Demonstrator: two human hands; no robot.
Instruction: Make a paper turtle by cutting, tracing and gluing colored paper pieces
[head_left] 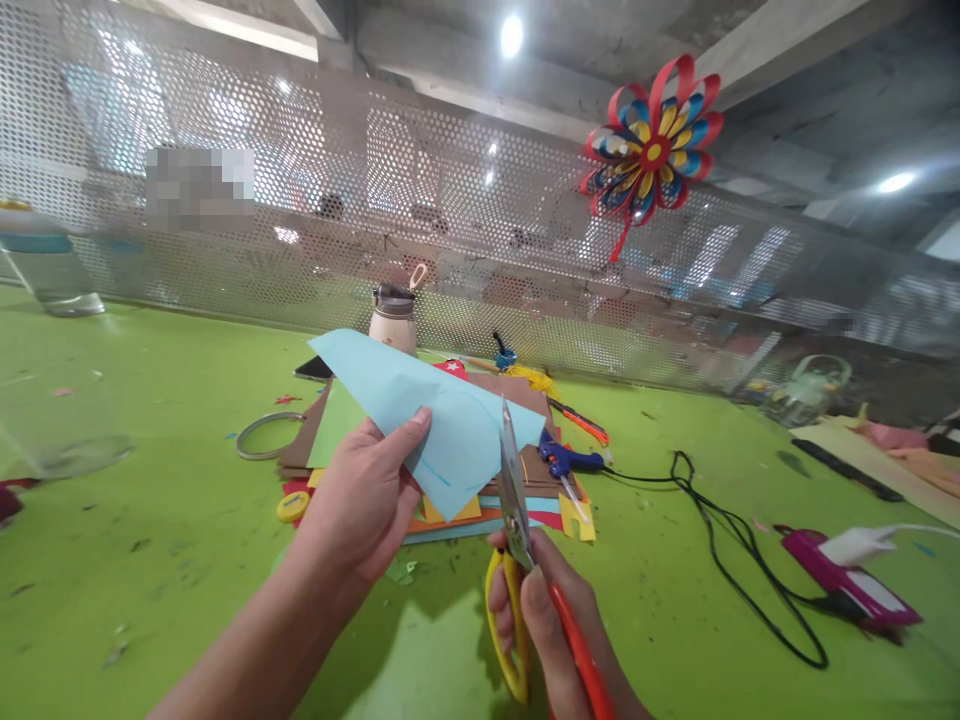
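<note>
A light blue sheet of paper (457,440) is gripped by my left hand (367,490), thumb on top and fingers beneath. A curved pencil-like line shows on the paper. My right hand (551,610) is closed round the scissors (514,500), which have one yellow and one red handle. Their blades point up and away, at the right part of the paper; a cut edge lies beside them. Below the paper is a stack of coloured paper and brown card (307,440), partly hidden by the sheet and my left hand.
A blue glue gun (566,458) lies right of the stack, its black cord running to a purple power strip (855,575). Behind are a cream bottle (393,325) and an orange cutter (585,424). A yellow tape roll (292,506) sits left. A perforated metal screen (465,210) bounds the table.
</note>
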